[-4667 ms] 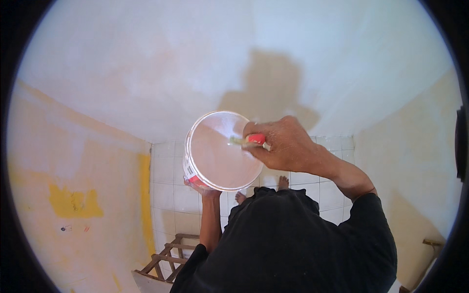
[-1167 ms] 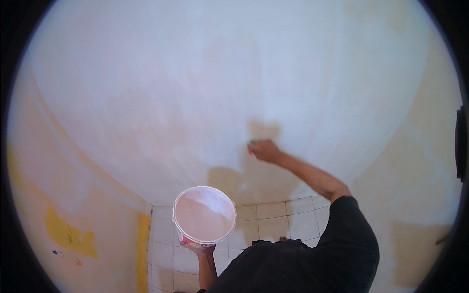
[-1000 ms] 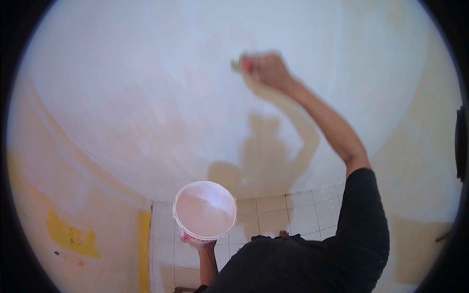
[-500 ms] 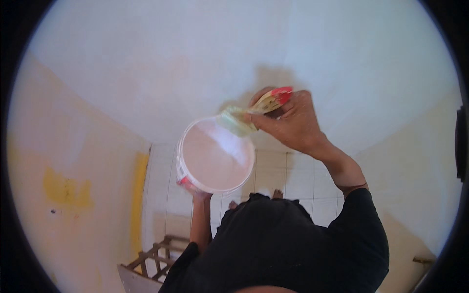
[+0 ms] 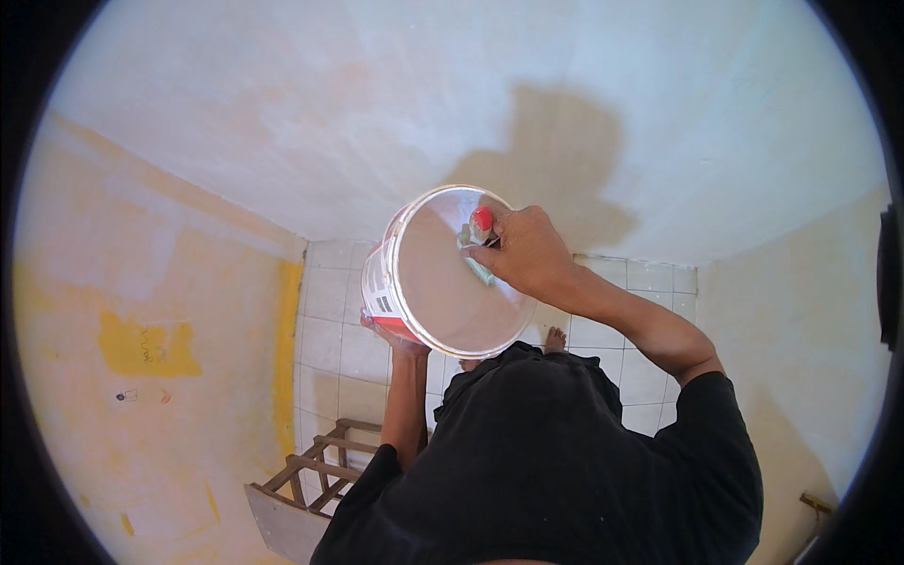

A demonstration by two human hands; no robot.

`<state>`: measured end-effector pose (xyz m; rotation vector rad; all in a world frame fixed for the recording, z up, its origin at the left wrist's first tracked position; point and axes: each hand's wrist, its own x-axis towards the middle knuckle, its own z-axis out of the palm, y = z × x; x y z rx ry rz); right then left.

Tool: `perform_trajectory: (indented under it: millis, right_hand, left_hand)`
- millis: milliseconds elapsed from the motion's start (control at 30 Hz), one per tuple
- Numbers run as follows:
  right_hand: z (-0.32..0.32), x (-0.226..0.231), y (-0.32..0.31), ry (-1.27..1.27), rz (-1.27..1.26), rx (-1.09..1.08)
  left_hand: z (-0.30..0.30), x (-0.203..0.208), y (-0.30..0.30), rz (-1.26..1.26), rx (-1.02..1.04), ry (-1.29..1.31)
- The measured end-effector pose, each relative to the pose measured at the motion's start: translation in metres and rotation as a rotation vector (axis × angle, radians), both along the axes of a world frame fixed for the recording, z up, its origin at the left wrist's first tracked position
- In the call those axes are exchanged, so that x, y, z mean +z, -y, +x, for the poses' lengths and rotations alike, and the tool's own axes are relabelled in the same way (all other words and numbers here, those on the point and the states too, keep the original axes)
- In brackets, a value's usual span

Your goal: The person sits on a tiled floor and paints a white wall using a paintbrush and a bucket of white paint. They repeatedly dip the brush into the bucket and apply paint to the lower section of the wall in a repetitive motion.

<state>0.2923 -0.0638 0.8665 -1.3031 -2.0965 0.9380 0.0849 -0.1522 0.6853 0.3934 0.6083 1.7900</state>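
My left hand supports a white plastic bucket from below, its fingers partly hidden under the base. Pale pinkish-beige paint lies inside the tilted bucket. Closed around a paintbrush with a red handle end, my right hand is at the bucket's right inner side. The brush's pale greenish-white head points down inside the bucket; how far it dips into the paint I cannot tell.
A pale wall rises just ahead, bearing my shadow. On the left, another wall has yellow patches. A wooden stool or ladder-like frame stands at lower left on the white tiled floor.
My right hand has come down with the paintbrush from above the rim into the bucket. The bucket now sits slightly further right and higher in view, more tilted.
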Motion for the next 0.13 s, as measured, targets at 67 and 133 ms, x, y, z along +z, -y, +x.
perform_trajectory:
  millis: [67,133]
  right_hand:
    - [-0.0016,-0.0039,-0.0027,0.024,0.050,0.007]
    - [-0.0033,-0.0068,-0.0056,0.051,0.082,0.019]
  left_hand:
    - [0.0009,0.0056,-0.0004,0.018,-0.022,-0.024]
    - [0.0010,0.0080,-0.0007,0.026,-0.034,-0.036]
